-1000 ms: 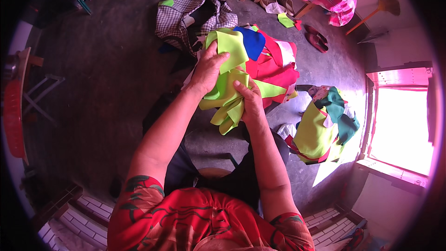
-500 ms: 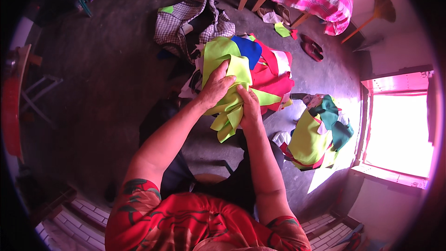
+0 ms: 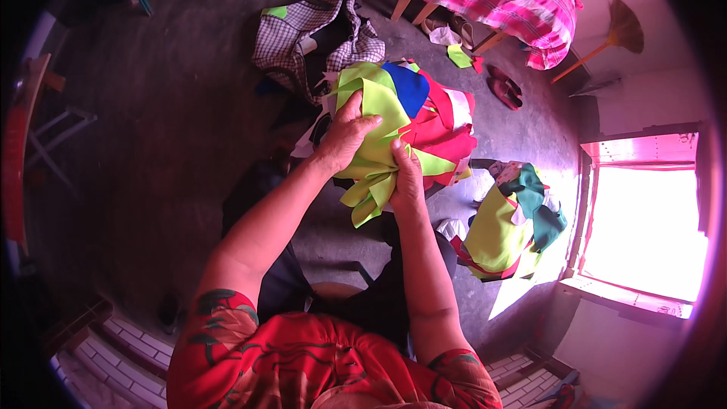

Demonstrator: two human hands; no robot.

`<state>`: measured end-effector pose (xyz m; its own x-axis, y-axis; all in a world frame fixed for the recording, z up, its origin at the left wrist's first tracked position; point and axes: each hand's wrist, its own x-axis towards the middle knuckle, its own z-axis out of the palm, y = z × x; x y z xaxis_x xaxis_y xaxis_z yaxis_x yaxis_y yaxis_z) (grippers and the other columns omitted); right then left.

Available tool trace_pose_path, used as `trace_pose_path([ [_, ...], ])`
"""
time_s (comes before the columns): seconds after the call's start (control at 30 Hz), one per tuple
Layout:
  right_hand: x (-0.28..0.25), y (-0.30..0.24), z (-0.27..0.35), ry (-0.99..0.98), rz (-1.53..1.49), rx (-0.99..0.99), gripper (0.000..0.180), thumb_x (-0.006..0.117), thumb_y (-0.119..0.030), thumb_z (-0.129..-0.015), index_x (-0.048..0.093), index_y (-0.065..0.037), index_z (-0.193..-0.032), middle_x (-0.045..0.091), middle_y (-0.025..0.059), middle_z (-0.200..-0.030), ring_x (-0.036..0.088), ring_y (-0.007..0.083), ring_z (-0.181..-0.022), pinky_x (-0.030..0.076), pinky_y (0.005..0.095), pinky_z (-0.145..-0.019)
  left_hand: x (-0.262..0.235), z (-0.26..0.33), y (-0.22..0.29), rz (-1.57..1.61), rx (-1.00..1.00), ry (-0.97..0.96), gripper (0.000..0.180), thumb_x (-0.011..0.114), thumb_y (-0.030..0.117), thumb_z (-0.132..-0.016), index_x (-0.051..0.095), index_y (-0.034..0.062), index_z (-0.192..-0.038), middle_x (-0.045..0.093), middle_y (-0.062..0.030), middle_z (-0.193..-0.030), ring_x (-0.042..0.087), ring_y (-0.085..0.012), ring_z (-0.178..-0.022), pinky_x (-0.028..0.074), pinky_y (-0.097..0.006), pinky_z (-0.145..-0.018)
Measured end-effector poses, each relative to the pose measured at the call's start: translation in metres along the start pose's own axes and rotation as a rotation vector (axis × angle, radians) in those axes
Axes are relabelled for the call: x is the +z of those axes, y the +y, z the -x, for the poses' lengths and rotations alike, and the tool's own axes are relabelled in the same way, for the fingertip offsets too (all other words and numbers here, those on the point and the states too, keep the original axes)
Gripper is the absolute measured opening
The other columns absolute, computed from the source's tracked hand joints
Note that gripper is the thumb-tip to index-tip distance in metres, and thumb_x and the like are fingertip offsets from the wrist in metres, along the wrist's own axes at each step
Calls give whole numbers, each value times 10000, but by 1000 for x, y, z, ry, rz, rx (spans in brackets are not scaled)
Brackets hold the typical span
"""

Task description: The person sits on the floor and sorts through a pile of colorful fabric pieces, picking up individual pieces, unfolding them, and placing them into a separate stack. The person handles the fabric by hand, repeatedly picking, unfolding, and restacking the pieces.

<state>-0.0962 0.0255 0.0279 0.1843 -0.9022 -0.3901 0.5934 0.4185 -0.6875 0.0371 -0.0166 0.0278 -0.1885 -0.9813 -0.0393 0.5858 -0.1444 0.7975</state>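
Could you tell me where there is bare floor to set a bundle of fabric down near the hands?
The widest bare floor lies to the person's left, between the checked cloth and the white stool. It is crowded ahead and to the right: the scrap pile under both hands, and a second cloth heap by the window.

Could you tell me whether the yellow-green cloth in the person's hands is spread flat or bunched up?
Bunched up: the yellow-green cloth is gathered between the left hand and right hand, its ends dangling in loose folds.
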Motion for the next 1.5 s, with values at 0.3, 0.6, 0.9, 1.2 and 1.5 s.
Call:
trace_pose_path([
  [0.3, 0, 5, -2, -44, -26, -68, 335, 622, -185, -862, 493, -60, -1146, 611, 91, -979, 619, 201, -843, 524, 339, -738, 2, 1, -9, -199, 105, -7, 419, 492, 27, -836, 416, 28, -1248, 526, -59, -1135, 502, -130, -1041, 402, -281, -907],
  [0.6, -2, -1, -1, -12, -10, -50, 343, 575, -190, -883, 487, -28, -1172, 605, 95, -1006, 619, 205, -862, 524, 353, -743, 2, 4, -12, -253, 26, -60, 441, 506, 47, -822, 415, 18, -1252, 540, -72, -1115, 516, -133, -999, 408, -269, -876],
  [0.9, -9, -17, -4, 27, -67, -43, 353, 530, -164, -867, 483, -16, -1184, 602, 121, -1036, 609, 248, -908, 506, 383, -814, 1, 0, -2, -72, -89, -2, 400, 518, 31, -846, 428, 12, -1236, 591, -89, -1087, 541, -127, -1002, 424, -260, -883],
  [1.2, 5, -89, -63, -68, 65, -20, 286, 538, -282, -875, 574, -43, -1027, 647, 102, -941, 628, 242, -832, 509, 371, -774, -11, -14, -5, -110, -25, 203, 282, 528, 107, -875, 459, 24, -1135, 610, -96, -1052, 616, -176, -907, 455, -289, -800],
  [1.5, 32, -171, -115, -333, -75, -95, 301, 537, -262, -881, 577, -30, -1068, 642, 124, -1002, 630, 259, -863, 513, 394, -800, -11, -8, 16, -64, -94, 305, 340, 567, 211, -862, 448, 36, -1129, 603, -87, -1041, 613, -161, -868, 428, -284, -757],
])
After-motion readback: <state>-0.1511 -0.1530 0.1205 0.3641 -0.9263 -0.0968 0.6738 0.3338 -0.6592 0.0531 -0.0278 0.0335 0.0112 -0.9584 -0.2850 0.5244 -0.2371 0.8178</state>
